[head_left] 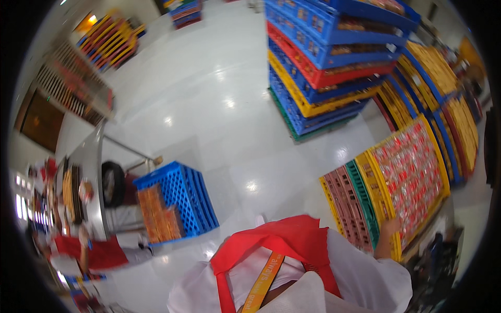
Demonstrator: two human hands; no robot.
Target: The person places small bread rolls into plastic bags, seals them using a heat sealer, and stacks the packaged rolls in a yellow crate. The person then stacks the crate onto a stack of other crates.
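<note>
My right hand (390, 227) is at the near edge of the top yellow crate (384, 183), on my right. It seems to touch the rim, but its fingers are too small and blurred to show whether they grip. Rows of clear-wrapped packs with red print (409, 172) fill this crate. Under it are a green crate (364, 193) and several dull red crates (344, 201). My left hand does not show; only the white left sleeve (190, 284) is in sight, beside the red apron (276, 237).
Ahead rises a tall stack of blue, red and yellow crates (318, 78). Loaded trays (430, 68) stand behind it at right. To my left, a blue crate stack (195, 203) holds wrapped packs, beside a metal table (94, 172) and a co-worker in a red apron (99, 253).
</note>
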